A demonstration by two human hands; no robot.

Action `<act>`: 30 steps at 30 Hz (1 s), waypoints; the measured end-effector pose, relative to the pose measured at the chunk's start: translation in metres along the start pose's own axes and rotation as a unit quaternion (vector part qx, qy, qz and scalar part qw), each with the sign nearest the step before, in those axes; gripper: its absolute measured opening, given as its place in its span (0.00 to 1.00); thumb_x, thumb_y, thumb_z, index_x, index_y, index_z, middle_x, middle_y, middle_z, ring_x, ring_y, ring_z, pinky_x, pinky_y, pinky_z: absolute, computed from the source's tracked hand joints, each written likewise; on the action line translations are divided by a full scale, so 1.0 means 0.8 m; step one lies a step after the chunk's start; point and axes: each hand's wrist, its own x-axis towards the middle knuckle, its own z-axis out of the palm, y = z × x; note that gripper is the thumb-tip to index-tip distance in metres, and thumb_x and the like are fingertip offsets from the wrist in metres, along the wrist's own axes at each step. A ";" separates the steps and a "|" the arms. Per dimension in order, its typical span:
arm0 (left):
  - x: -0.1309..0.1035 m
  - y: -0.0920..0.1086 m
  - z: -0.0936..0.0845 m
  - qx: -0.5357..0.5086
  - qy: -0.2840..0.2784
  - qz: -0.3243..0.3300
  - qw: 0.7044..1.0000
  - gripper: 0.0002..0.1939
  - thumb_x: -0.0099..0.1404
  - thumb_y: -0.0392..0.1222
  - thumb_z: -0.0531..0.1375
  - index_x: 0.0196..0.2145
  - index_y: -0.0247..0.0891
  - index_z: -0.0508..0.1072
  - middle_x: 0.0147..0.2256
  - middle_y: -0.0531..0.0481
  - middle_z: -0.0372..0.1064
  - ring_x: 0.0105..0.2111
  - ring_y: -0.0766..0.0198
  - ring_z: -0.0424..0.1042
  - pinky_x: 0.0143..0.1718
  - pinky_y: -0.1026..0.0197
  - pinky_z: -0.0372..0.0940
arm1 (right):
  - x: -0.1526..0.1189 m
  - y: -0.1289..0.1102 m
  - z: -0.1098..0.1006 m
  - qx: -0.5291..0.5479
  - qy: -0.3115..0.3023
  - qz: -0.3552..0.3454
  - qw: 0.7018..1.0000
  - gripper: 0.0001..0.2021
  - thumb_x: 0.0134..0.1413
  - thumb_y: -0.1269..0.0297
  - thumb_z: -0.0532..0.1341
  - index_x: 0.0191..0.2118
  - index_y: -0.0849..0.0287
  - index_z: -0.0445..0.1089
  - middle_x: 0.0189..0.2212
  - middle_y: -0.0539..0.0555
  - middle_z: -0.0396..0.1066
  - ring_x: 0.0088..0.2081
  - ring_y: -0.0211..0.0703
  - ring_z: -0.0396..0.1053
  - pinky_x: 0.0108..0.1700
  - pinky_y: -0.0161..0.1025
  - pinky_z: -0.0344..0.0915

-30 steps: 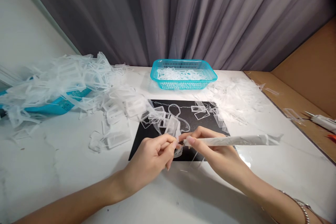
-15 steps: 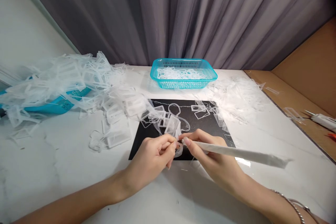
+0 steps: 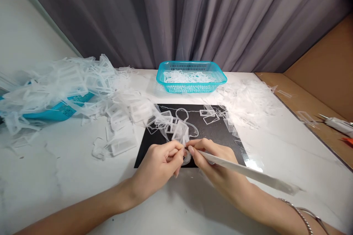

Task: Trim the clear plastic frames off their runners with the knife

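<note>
My left hand (image 3: 162, 161) is closed, its thumb and fingers pinching a translucent, soft-looking piece with a rounded loop (image 3: 187, 158). Close beside it, my right hand (image 3: 217, 158) is wrapped round a long slim tool with a white wrapped handle (image 3: 248, 170). Its tip is hidden near the left fingertips, at the held piece; the handle's far end points right and toward me. Just beyond both hands, translucent rectangular frames and curled strips (image 3: 180, 130) lie on a black mat (image 3: 212, 132).
Translucent frames are heaped at left (image 3: 68, 77) over a blue sheet-like thing (image 3: 52, 112). A blue basket (image 3: 191, 87) behind the mat contains thin white pieces. A pile of thin clear scraps (image 3: 245, 101) lies right. White-handled pointed tools (image 3: 338, 125) rest on brown board (image 3: 284, 99).
The tool's handle has swung, its far end now lower and nearer to me. My right hand has turned slightly with it; my left hand stays nearly still.
</note>
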 end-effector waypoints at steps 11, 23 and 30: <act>0.001 -0.001 0.001 0.014 0.009 0.026 1.000 0.12 0.62 0.40 0.49 0.27 0.34 0.68 0.14 0.59 0.57 0.15 0.74 0.55 0.17 0.70 0.52 | 0.003 0.005 0.000 0.031 -0.025 0.003 0.999 0.07 0.59 0.69 0.53 0.34 0.60 0.68 0.25 0.50 0.68 0.26 0.36 0.62 0.28 0.34 0.57; 0.003 -0.003 -0.007 -0.014 -0.003 0.006 1.000 0.10 0.62 0.39 0.49 0.26 0.36 0.65 0.14 0.60 0.57 0.15 0.74 0.54 0.18 0.71 0.51 | 0.012 0.004 -0.020 0.221 -0.069 0.190 0.954 0.12 0.58 0.59 0.55 0.25 0.56 0.62 0.30 0.49 0.69 0.40 0.43 0.66 0.40 0.39 0.58; 0.000 -0.001 -0.009 -0.021 -0.009 0.009 1.000 0.10 0.62 0.37 0.48 0.27 0.36 0.66 0.15 0.60 0.58 0.15 0.74 0.54 0.18 0.70 0.52 | 0.016 0.012 -0.021 0.368 -0.094 0.230 0.896 0.11 0.58 0.59 0.56 0.27 0.56 0.63 0.36 0.49 0.71 0.40 0.40 0.68 0.45 0.41 0.58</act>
